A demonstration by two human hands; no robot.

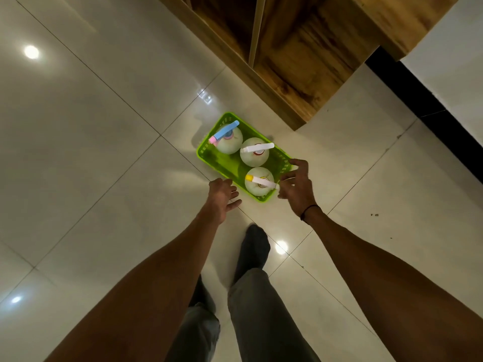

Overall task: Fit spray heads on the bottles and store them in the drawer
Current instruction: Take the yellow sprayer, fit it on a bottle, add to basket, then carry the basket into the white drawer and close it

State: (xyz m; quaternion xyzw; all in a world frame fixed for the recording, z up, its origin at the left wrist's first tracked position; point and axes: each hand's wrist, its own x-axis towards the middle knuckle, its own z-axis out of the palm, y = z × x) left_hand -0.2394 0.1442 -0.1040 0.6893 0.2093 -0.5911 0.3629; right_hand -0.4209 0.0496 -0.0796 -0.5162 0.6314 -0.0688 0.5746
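A bright green plastic basket (pixel 209 156) stands on the tiled floor with three pale round bottles upright in it. The far bottle (pixel 231 145) wears a blue and pink spray head, the middle bottle (pixel 253 159) a white head with a red collar, the near bottle (pixel 257 189) a white head with a yellow nozzle. My left hand (pixel 222 198) hovers with spread fingers just left of the basket's near corner. My right hand (pixel 298 184) hangs over the basket's right near edge, fingers apart, holding nothing.
An open wooden drawer or cabinet compartment (pixel 300 61) with a divider lies beyond the basket at the upper right. A black strip (pixel 423 105) runs along the right wall. My legs and a dark sock (pixel 254 246) stand on the glossy floor below the hands.
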